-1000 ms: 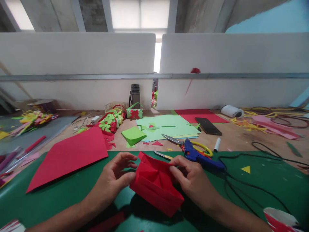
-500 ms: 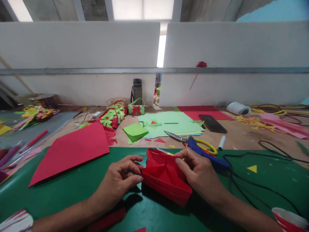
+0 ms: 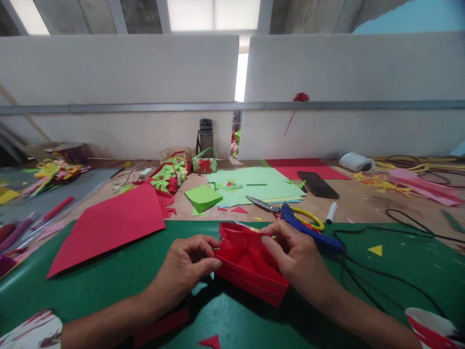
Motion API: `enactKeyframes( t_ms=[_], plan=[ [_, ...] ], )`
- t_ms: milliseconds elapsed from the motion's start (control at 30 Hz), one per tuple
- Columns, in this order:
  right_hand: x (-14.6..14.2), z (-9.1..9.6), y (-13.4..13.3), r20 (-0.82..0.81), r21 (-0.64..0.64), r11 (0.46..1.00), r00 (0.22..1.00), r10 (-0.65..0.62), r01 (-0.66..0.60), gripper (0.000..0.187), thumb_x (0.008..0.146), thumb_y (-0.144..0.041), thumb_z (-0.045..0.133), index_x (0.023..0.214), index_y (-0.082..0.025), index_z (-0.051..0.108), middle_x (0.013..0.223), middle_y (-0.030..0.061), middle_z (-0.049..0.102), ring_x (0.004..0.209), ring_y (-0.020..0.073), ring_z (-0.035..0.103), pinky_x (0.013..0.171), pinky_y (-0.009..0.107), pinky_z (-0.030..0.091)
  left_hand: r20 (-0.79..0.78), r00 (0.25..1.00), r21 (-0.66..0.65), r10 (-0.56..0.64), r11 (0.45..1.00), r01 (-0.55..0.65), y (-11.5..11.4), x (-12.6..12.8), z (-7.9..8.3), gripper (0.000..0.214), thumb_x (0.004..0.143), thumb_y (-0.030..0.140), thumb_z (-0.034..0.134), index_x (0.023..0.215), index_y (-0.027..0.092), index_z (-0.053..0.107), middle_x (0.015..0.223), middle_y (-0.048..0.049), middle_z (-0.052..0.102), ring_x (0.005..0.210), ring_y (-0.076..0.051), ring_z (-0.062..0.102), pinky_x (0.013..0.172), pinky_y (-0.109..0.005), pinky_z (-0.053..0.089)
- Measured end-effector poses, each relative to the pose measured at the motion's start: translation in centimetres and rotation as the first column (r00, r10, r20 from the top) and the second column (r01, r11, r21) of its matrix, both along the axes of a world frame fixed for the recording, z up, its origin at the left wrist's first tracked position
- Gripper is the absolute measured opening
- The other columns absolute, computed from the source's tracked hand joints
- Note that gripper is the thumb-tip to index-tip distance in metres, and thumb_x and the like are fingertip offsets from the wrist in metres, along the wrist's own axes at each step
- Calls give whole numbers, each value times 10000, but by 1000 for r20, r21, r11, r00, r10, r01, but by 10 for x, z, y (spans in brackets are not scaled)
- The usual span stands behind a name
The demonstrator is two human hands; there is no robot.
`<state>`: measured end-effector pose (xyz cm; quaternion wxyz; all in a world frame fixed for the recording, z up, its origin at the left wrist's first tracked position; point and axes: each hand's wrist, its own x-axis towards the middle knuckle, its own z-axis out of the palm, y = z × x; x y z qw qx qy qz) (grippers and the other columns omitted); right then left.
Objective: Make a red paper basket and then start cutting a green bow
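A folded red paper box (image 3: 250,276) is held tilted just above the green mat (image 3: 152,257), its open side facing up toward me. My right hand (image 3: 296,254) pinches its right wall between thumb and fingers. At the left corner, my left hand (image 3: 192,259) closes thumb and fingertips on the box's edge. Behind my right hand lie a blue glue gun (image 3: 310,230) and scissors with yellow handles (image 3: 307,218). A red paper strip (image 3: 163,327) and a small red scrap (image 3: 211,341) lie on the mat in front of me.
A large red paper sheet (image 3: 112,223) lies to the left. Beyond the mat are pale green sheets (image 3: 254,182), a green folded square (image 3: 203,198), small paper baskets (image 3: 205,164), a phone (image 3: 317,184) and a bottle (image 3: 206,135). A black cord (image 3: 395,278) loops across the right.
My left thumb and fingers have moved slightly right and now grip the box's left corner. The right hand keeps its hold. The view has shifted a little.
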<state>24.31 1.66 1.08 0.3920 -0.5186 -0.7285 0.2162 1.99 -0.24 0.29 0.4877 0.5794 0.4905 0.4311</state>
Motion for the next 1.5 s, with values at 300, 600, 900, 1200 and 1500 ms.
enactKeyframes(
  t_ms=[300,600,900,1200,1500],
  plan=[
    [-2,5,-6,-79,1,999,996,46,-46,118,845,-271,496,810,-198,582,641,-9,604,520,123,539,476,229,431,95,995,-81,-26,996,34,2,2,3,124,635,233,716,643,138,637,1125,-93,576,995,-232,565,732,-263,467],
    [0,16,-17,-139,124,982,977,162,-145,91,839,-212,532,749,-210,544,928,52,686,835,173,655,717,261,525,295,955,-305,19,949,75,2,5,8,237,652,285,732,667,150,539,724,3,596,582,-99,536,544,-217,422],
    [-2,24,-21,-106,187,953,960,261,-238,139,848,-220,535,710,-223,556,798,3,677,725,137,633,633,208,491,119,986,-214,115,973,-88,-1,9,16,158,649,246,683,645,141,566,566,32,557,519,-87,479,498,-187,373],
    [-7,23,-22,99,35,986,982,160,-164,63,798,-184,588,748,-222,578,750,-25,640,695,142,597,662,247,455,-64,987,-38,147,988,-150,-2,12,18,73,647,212,640,665,142,625,644,-7,636,581,-125,547,523,-204,431],
    [-3,7,-12,292,296,891,921,258,-344,225,853,-111,496,963,-219,660,835,44,644,779,174,590,708,305,476,4,988,-88,155,984,-154,0,15,12,130,643,237,657,692,151,573,636,3,619,585,-128,569,555,-231,463]
  ],
)
